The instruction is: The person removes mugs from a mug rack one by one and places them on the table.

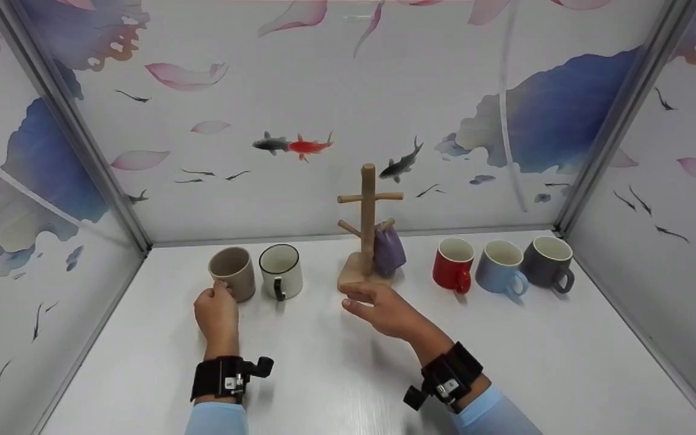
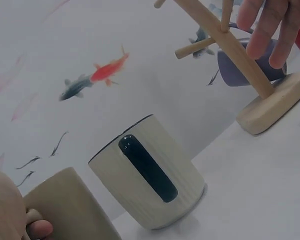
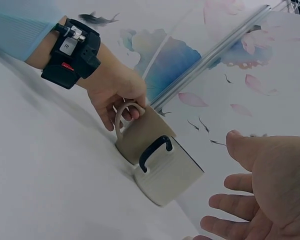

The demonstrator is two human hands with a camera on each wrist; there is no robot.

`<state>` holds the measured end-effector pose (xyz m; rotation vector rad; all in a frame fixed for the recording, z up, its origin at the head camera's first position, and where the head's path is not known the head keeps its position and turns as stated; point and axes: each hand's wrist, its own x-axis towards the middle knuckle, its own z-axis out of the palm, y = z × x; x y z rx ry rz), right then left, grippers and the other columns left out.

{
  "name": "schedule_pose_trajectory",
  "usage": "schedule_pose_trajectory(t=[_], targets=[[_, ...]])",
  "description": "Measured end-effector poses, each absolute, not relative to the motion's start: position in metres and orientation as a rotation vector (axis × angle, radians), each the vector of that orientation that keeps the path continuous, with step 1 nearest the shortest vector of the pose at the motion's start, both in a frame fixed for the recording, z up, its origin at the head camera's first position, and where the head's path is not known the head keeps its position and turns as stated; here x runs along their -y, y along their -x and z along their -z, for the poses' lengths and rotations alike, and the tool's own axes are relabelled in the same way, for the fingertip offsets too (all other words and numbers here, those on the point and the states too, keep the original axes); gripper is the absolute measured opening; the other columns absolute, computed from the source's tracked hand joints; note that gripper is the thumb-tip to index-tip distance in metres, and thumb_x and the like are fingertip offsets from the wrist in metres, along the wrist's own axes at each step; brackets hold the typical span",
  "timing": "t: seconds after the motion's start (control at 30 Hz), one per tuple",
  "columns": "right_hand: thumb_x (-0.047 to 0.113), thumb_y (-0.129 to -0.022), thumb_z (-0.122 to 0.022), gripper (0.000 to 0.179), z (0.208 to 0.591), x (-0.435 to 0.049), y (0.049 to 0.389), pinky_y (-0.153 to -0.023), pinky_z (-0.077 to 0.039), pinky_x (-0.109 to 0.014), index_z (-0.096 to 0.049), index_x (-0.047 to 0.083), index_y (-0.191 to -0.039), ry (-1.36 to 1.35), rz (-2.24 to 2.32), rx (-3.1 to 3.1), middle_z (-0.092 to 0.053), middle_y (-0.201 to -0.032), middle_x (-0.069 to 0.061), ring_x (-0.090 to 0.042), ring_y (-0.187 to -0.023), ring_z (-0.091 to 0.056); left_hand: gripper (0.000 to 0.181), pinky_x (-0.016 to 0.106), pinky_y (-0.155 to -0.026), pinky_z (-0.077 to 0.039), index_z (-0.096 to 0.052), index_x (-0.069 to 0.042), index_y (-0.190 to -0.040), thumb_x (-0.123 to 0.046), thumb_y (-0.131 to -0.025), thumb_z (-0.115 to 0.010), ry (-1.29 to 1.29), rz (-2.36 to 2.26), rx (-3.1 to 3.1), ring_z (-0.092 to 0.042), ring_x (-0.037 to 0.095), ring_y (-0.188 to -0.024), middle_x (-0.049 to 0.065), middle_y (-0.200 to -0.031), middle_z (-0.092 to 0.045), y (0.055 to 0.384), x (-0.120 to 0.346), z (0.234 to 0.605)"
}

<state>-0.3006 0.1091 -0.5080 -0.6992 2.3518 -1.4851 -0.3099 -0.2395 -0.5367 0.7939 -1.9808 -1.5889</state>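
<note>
My left hand (image 1: 218, 314) pinches the handle of a taupe mug (image 1: 238, 273), which stands upright at the left of the table; that grip also shows in the right wrist view, where finger and thumb meet the handle (image 3: 121, 117). Just right of it is a cream mug (image 1: 284, 272) with a dark rim and black handle. My right hand (image 1: 384, 309), fingers extended and holding nothing, hovers in front of a wooden mug tree (image 1: 368, 223). From a lower right peg of the tree hangs a purple mug (image 1: 389, 252), tilted.
Toward the right, a red mug (image 1: 452, 266), a light blue mug (image 1: 498, 269) and a dark grey mug (image 1: 546, 263) stand in a row. Printed panels (image 1: 324, 90) with metal corner posts (image 1: 620, 109) enclose the white table (image 1: 324, 374) at the back and sides.
</note>
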Motion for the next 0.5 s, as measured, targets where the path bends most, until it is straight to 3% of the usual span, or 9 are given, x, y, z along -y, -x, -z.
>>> schedule_pose_trajectory(t=[0.13, 0.2, 0.33, 0.5], targets=[[0.034, -0.116, -0.068, 0.056, 0.507, -0.111, 0.301, -0.130, -0.047, -0.062, -0.060, 0.004, -0.163, 0.691, 1.506, -2.345, -0.063, -0.167, -0.018, -0.040, -0.160, -0.056, 0.048, 0.059, -0.104, -0.049, -0.073, 0.010, -0.109, -0.031, -0.117, -0.050, -0.780, 1.457, 2.085, -0.062, 0.051, -0.122, 0.040, -0.130, -0.065, 0.307, 0.241, 0.535], [0.034, -0.116, -0.068, 0.056, 0.507, -0.111, 0.301, -0.130, -0.047, -0.061, -0.060, 0.003, -0.163, 0.686, 1.520, -2.337, -0.062, -0.167, -0.019, -0.040, -0.160, -0.056, 0.043, 0.063, -0.109, -0.048, -0.071, 0.009, -0.118, -0.030, -0.115, -0.053, -0.786, 1.410, 2.092, -0.055, 0.055, -0.133, 0.040, -0.139, -0.057, 0.305, 0.241, 0.532], [0.033, -0.116, -0.069, 0.056, 0.505, -0.114, 0.302, -0.130, -0.047, -0.060, -0.060, 0.001, -0.162, 0.680, 1.564, -2.310, -0.061, -0.167, -0.023, -0.040, -0.159, -0.057, 0.035, 0.062, -0.113, -0.046, -0.067, 0.007, -0.128, -0.023, -0.110, -0.060, -0.744, 1.343, 2.004, -0.046, 0.053, -0.143, 0.037, -0.144, -0.049, 0.303, 0.237, 0.524], [0.033, -0.116, -0.069, 0.057, 0.501, -0.121, 0.304, -0.129, -0.049, -0.061, -0.060, 0.002, -0.162, 0.676, 1.596, -2.305, -0.059, -0.168, -0.025, -0.041, -0.158, -0.058, 0.020, 0.056, -0.111, -0.044, -0.066, 0.006, -0.113, -0.014, -0.109, -0.065, -0.542, 1.308, 1.870, -0.049, 0.046, -0.135, 0.031, -0.131, -0.052, 0.304, 0.222, 0.508]])
